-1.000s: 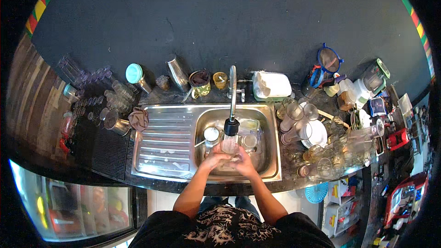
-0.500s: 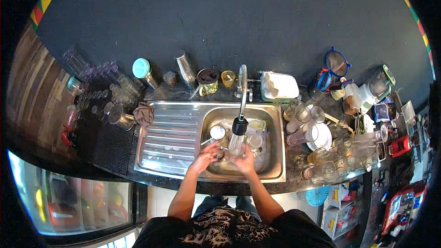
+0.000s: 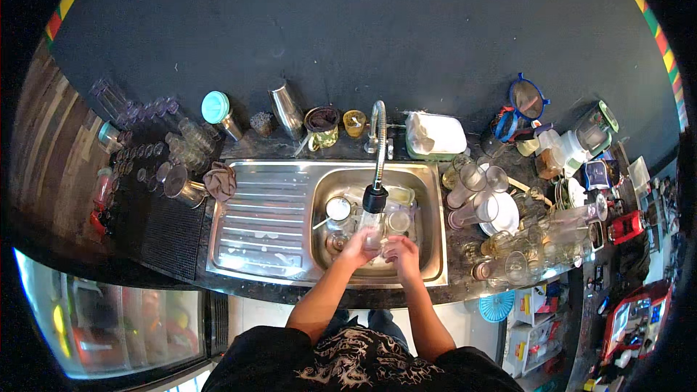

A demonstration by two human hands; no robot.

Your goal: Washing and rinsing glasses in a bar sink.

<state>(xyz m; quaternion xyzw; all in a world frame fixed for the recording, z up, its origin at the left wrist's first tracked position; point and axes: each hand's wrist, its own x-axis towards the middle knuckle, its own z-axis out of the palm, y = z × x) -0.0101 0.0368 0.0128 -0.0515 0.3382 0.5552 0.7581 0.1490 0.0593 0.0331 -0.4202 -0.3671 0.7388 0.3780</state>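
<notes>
My left hand (image 3: 356,250) is closed round a small clear glass (image 3: 372,238) under the tap. Water runs down onto it from the black spray head (image 3: 375,199). Just right of the glass is my right hand (image 3: 402,255), fingers curved and apart, with nothing visible in it. Below both hands, the steel sink basin (image 3: 440,247) holds a white-filled cup (image 3: 337,208), another clear glass (image 3: 398,222) and a small round vessel (image 3: 335,242). Some of what lies in the basin is hidden by my hands and the water.
A ridged drainboard (image 3: 259,221) adjoins the basin, with a brown cloth (image 3: 220,181) at its edge. Glasses (image 3: 475,210) and white plates (image 3: 506,216) crowd the right counter. Behind the sink stand a metal shaker (image 3: 286,110), a patterned mug (image 3: 322,128) and a white-topped tub (image 3: 435,135).
The glass has passed from my right hand to my left. My left hand has moved right, under the tap, and my right hand has shifted slightly right, off the glass.
</notes>
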